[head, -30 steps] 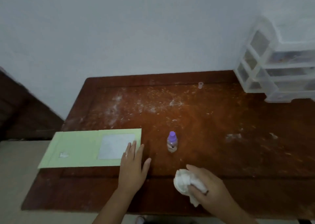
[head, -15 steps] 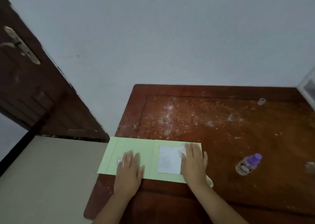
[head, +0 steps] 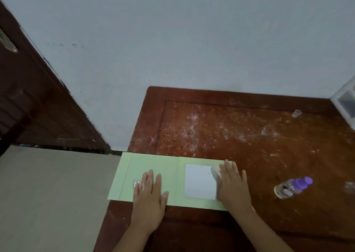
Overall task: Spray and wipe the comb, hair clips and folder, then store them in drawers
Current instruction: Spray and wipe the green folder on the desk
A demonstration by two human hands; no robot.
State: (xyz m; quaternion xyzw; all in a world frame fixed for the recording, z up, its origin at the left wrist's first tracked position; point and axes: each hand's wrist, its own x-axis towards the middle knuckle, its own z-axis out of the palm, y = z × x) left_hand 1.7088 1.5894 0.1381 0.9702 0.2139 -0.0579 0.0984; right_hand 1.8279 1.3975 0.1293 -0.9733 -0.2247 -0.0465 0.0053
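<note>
green folder (head: 157, 167) is lying open and flat at the table's (head: 249, 155) near-left corner, its left end overhanging the edge; left hand (head: 148, 196) is pressing on its left half, fingers straight and spread; right hand (head: 233, 186) is lying flat at its right end over a white cloth (head: 216, 170), beside the white panel (head: 200, 181); purple-capped bottle (head: 293, 187) is lying tipped to the right, apart; drawer unit (head: 345, 105) is sitting at the far right edge.

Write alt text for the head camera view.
Two hands press flat on an open green folder at a scuffed wooden table's left edge: the left hand steadies it, the right hand wipes it with a white cloth. A purple-capped bottle lies to the right.
</note>
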